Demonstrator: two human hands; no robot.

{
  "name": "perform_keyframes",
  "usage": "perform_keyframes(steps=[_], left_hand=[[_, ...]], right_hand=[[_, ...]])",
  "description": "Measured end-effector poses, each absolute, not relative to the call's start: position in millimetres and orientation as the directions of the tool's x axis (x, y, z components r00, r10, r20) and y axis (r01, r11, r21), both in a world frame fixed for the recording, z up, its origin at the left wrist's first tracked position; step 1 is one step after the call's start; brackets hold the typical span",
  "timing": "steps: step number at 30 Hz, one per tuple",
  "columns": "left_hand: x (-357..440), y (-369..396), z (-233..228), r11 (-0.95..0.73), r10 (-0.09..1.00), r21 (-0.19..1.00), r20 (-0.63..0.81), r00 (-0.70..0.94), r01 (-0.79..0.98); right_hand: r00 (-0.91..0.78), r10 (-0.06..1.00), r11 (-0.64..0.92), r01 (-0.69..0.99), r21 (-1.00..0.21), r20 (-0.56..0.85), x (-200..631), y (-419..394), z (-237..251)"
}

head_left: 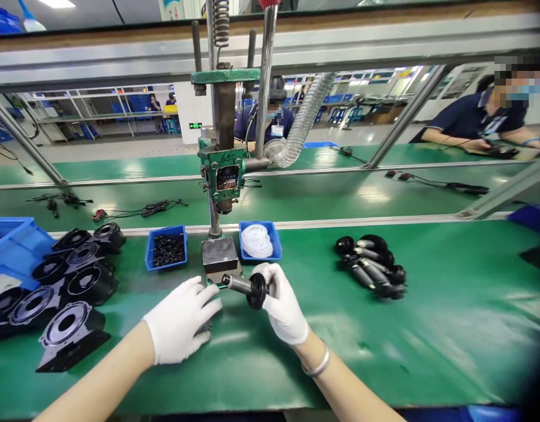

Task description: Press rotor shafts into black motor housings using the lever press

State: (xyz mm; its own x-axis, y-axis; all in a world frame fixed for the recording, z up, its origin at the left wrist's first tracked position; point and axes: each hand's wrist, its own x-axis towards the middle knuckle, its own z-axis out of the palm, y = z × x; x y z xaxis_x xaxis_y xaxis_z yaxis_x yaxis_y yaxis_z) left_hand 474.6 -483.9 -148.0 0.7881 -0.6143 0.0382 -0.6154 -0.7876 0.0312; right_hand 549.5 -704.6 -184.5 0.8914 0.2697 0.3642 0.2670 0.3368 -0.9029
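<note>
My right hand, in a white glove, is closed on a shaft with a black round flange. The shaft's silver end points left, in front of the press's steel base block. My left hand, gloved as well, has its fingers stretched out and spread close to the shaft's tip. Something dark shows in part beneath those fingers; most of it is hidden. Above the block stands the green hand press, its ram raised clear of the block.
Black housings with round openings and a blue crate stand at left. Blue trays hold small black rings and white rings. Similar black-and-silver shafts lie at right. Cables and co-workers are beyond the rail.
</note>
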Motion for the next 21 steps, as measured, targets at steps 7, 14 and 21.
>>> perform_keyframes(steps=[7,14,21], left_hand=[[477,-497,-146,-0.944,-0.291,-0.149,-0.038,0.956,-0.294],[490,-489,-147,-0.892,-0.452,0.036,-0.073,0.889,-0.450],[479,-470,-161,-0.746,-0.019,0.645,0.227,0.974,-0.165]], right_hand=[[0.920,0.245,0.344,0.211,-0.915,0.305,535,-723,-173],[0.944,0.228,0.383,0.136,-0.914,0.236,523,-730,-177],[0.912,0.269,0.202,0.260,-0.944,0.309,510,-735,-201]])
